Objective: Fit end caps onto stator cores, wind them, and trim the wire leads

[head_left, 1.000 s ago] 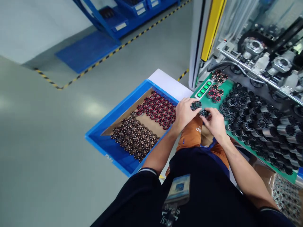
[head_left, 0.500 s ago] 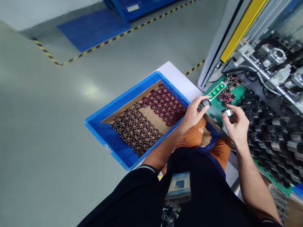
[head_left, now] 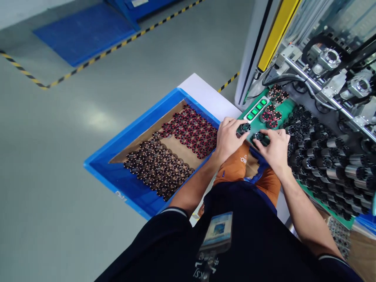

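My left hand (head_left: 229, 138) has its thumb and fingers closed around a black-ended motor stator core (head_left: 245, 127), just above the green work surface (head_left: 255, 124). To its right, my right hand (head_left: 273, 148) pinches another dark stator core (head_left: 259, 136). Both cores are held upright, a small gap apart. A strip with several lit green windows (head_left: 256, 110) lies right behind them. Copper-wound stators (head_left: 270, 108) stand in small clusters on the green surface, some with pink-red parts. Whether the cores touch the surface is hard to tell.
Stacked bare stator cores (head_left: 329, 156) fill the right side. Behind them rise machine fixtures (head_left: 330, 58) with a metal rail and a yellow upright (head_left: 277, 35). On the left, a blue bin (head_left: 102, 154) holds rows of wound stators on a white table (head_left: 199, 88).
My right hand has moved left toward my left hand, and its core now stands upright instead of side-on. The view has shifted. My left hand keeps its core.
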`<state>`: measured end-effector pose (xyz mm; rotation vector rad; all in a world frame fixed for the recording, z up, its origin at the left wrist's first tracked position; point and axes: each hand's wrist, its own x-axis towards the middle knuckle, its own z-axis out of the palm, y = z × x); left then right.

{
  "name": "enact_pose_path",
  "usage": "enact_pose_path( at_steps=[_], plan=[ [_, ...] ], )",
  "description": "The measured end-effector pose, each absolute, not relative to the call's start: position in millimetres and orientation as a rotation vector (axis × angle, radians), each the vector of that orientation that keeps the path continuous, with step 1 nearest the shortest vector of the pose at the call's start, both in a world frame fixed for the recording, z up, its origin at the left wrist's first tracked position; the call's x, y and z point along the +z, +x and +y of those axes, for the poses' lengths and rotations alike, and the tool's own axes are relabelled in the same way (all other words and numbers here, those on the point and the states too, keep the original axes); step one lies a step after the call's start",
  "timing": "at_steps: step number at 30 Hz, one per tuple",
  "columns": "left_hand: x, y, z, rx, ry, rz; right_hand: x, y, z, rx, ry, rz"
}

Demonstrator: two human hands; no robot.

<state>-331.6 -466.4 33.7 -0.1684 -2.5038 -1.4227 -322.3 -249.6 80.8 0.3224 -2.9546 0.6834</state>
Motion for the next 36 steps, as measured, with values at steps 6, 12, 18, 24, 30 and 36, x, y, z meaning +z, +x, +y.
enact_pose_path(
  at_steps=[6,12,18,24,30,36],
  plan=[
    [38.7,-320.4,-468.7,-1.584,-0.127,-2.434,95.3,-318.4,-254.8,0.841,0.267,-2.957],
    [103.4,-311.7,-447.7,-2.31,-0.308,-2.03,167.3,-292.7,-236.6,1.776,0.055,-2.485],
    [172.0,-335.0,-417.9,-2.707,-0.723,-1.738,251.3,-282.8,-199.3,2.04,0.071,-2.413],
    [202.5,-374.9,-384.5,-2.644,-0.986,-1.69,302.6,-300.7,-148.7,1.902,0.107,-2.501],
    [211.2,-487.6,-353.5,-2.297,-1.213,-1.865,325.9,-397.4,-73.0,1.142,0.25,-2.73],
    [202.1,-660.1,-311.7,-1.676,-1.163,-2.341,276.5,-529.5,-19.0,0.467,0.041,-2.878]
  ],
)
